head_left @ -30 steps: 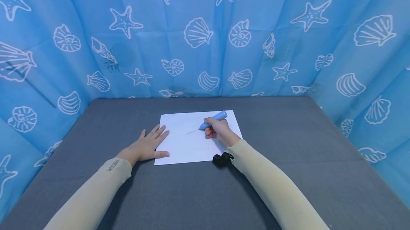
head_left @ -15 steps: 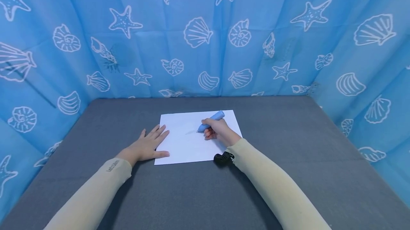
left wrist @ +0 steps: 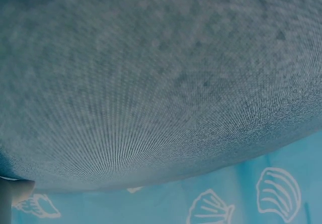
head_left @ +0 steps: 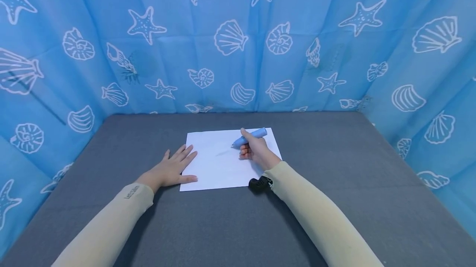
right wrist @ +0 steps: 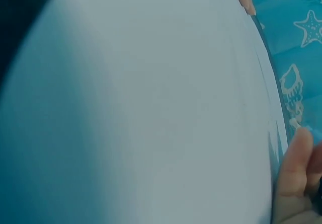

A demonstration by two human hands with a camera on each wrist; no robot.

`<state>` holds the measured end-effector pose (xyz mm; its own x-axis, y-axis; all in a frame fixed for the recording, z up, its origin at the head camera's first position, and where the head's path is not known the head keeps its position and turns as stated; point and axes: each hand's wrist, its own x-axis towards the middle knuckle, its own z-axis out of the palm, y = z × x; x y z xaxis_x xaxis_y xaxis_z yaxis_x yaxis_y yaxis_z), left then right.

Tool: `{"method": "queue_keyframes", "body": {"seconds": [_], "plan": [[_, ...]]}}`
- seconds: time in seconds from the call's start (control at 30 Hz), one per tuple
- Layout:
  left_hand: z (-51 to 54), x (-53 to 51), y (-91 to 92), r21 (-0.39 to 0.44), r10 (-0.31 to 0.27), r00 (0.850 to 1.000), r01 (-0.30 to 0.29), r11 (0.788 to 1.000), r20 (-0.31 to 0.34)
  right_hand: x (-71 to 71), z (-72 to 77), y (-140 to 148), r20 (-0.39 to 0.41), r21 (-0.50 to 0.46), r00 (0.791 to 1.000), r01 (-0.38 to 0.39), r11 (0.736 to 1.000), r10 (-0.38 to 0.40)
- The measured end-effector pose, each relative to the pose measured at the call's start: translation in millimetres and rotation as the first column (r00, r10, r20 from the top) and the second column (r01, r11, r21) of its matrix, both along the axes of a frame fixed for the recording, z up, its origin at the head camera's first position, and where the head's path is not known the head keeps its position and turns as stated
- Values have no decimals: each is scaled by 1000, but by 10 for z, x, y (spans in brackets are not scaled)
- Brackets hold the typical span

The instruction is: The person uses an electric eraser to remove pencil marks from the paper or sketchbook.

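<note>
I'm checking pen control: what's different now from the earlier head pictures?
Since the last earlier picture, the blue pen has shifted slightly away from the person and rightward. The thumb of the right hand has lifted and straightened. Nothing was taken hold of or let go. The left hand remains spread over the left edge of the paper, which lies as before.

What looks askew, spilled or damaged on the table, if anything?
Only the paper looks off: it lies slightly skewed to the far edge of the table, its right end farther back. The left hand rests on the paper's left edge and the right hand holds the pen. I see no spill or damage.
</note>
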<state>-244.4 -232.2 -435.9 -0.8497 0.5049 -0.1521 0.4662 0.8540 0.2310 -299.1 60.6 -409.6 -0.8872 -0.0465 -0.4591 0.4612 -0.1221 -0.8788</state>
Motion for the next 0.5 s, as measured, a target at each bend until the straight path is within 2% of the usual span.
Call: {"method": "queue_keyframes", "body": {"seconds": [0.27,0.33,0.5], "plan": [[-41,-21,-6,-10,7,1000,-7,1000,-4,-13,-14,15,-14,-37,989,-150,988,149],[-48,-25,-6,-10,9,1000,-9,1000,-5,-11,-14,6,-16,-37,989,-145,989,145],[-36,-22,-4,-11,16,1000,-16,1000,-3,-11,-26,-45,-9,16,998,-63,998,63]]}}
